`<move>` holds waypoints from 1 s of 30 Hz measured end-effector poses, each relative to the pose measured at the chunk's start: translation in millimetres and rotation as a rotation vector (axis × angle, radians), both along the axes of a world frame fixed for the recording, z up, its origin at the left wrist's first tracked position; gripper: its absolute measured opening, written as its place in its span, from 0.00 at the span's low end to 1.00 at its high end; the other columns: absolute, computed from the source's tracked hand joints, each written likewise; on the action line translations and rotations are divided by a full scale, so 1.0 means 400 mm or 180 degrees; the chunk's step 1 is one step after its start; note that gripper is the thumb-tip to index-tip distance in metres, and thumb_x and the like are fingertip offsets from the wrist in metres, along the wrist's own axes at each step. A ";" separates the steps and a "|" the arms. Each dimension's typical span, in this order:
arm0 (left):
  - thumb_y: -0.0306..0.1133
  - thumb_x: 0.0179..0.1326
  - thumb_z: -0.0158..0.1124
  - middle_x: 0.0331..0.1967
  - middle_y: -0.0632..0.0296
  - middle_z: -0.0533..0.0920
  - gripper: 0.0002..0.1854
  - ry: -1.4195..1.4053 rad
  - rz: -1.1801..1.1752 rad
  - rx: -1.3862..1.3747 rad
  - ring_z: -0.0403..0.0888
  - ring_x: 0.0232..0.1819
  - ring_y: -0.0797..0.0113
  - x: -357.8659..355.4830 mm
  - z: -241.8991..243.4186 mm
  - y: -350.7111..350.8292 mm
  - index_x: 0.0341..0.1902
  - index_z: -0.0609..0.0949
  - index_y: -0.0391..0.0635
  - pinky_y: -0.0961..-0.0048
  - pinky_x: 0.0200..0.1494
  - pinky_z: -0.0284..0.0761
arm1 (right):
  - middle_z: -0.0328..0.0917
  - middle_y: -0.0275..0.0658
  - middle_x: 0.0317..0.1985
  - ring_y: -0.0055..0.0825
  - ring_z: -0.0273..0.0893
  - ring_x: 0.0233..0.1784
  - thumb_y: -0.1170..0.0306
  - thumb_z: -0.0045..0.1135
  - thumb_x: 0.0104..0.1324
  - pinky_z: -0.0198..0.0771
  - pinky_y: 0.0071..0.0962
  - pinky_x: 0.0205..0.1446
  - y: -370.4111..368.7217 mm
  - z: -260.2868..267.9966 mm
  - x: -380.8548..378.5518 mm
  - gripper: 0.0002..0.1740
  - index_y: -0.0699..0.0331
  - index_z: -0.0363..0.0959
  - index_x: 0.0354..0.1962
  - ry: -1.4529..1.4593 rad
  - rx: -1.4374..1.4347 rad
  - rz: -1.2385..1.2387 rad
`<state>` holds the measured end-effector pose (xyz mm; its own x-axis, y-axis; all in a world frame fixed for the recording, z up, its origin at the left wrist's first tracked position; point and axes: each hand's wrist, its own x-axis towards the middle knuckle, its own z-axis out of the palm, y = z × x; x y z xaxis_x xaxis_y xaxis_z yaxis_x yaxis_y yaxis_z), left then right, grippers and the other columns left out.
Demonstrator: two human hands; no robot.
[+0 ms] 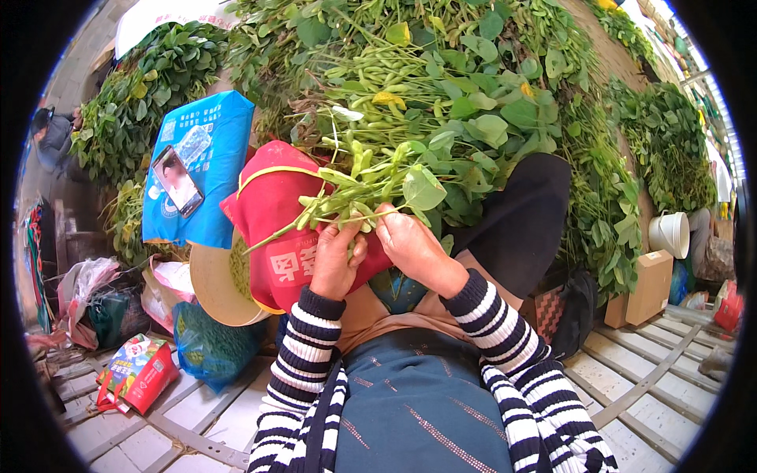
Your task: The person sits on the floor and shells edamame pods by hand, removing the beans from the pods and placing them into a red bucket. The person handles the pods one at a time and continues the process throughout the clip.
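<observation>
My left hand (340, 260) pinches green pods on a soybean plant (349, 195) over my lap, its fingers curled. Close beside it, my right hand (414, 245) grips the same plant near a broad leaf. The cut stem end points to the lower left, and pods cluster above my fingers. A red apron-like cloth (266, 189) with yellow edging and white printing covers my knee beneath. Just beyond the plant lies a large heap of podded soybean plants (384, 77). Left of the cloth stands a pale bucket (204, 290) with green beans or pods inside, partly hidden.
A blue printed package (219, 154) holding a smartphone (177, 180) overhangs the bucket. Blue plastic bag (213, 349) and red gift bag (145, 372) sit at left. At right are a cardboard box (647, 287) and white bucket (668, 233). A person (56, 139) is at far left.
</observation>
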<state>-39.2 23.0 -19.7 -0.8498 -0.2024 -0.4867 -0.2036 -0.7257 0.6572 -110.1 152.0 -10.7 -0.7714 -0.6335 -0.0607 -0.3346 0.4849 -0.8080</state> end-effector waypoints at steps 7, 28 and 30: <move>0.25 0.62 0.53 0.39 0.64 0.77 0.09 0.0665 -0.0030 -0.0390 0.75 0.42 0.71 0.012 -0.054 -0.002 0.45 0.74 0.42 0.74 0.45 0.71 | 0.76 0.47 0.29 0.43 0.78 0.31 0.67 0.55 0.60 0.73 0.36 0.33 -0.068 0.100 0.022 0.11 0.64 0.69 0.37 0.0439 -0.0541 0.0457; 0.22 0.53 0.55 0.41 0.59 0.79 0.11 0.0333 -0.0209 -0.1588 0.76 0.44 0.62 0.027 -0.124 -0.009 0.42 0.77 0.39 0.70 0.44 0.72 | 0.74 0.39 0.30 0.37 0.77 0.29 0.70 0.55 0.61 0.73 0.30 0.27 -0.146 0.092 0.006 0.10 0.62 0.67 0.39 0.1826 -0.0437 0.0415; 0.25 0.58 0.53 0.38 0.62 0.79 0.08 0.0041 -0.0458 -0.0933 0.77 0.39 0.69 0.033 -0.019 -0.021 0.41 0.77 0.40 0.75 0.36 0.73 | 0.74 0.39 0.30 0.37 0.77 0.29 0.71 0.55 0.60 0.73 0.30 0.27 -0.143 0.089 0.002 0.11 0.62 0.68 0.40 0.1890 -0.0499 0.0418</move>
